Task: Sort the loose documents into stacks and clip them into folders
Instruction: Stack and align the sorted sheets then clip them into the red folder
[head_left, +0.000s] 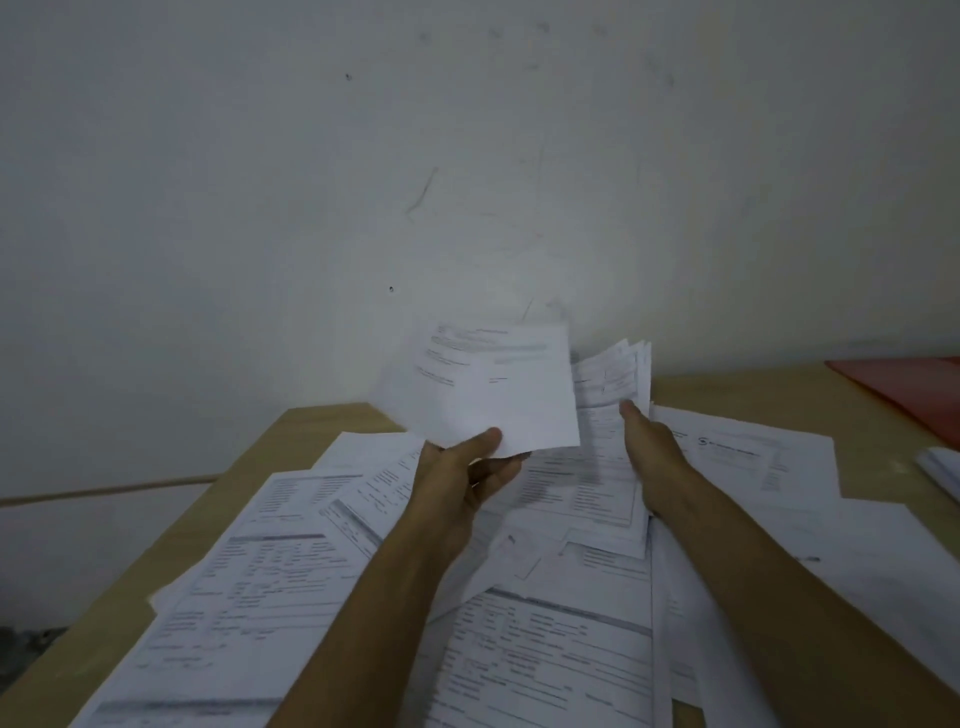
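— Pinched: left hand (467, 467) holds a single printed sheet (493, 387) by its lower edge, thumb on top, fingers under, sheet lifted off the table and tilted toward the wall.

— Right one?

— Right hand (652, 436) grips a fanned bunch of papers (618, 371), standing nearly upright just right of the single sheet. Thumb is on the near face; the fingers are hidden behind, so that's as far as I can tell.

— The rest of the documents?

— Loose documents (291, 587) spread all over the wooden table (234, 488), overlapping, mostly forms with printed lines, text too blurred to read. Both forearms cross above them.

— Folders?

— Red folder (904, 384) flat at the far right, near the wall, well apart from both hands. Small white stack (940, 467) at the right edge, cut off by the frame.

— Behind?

— Scuffed white wall (363, 182).
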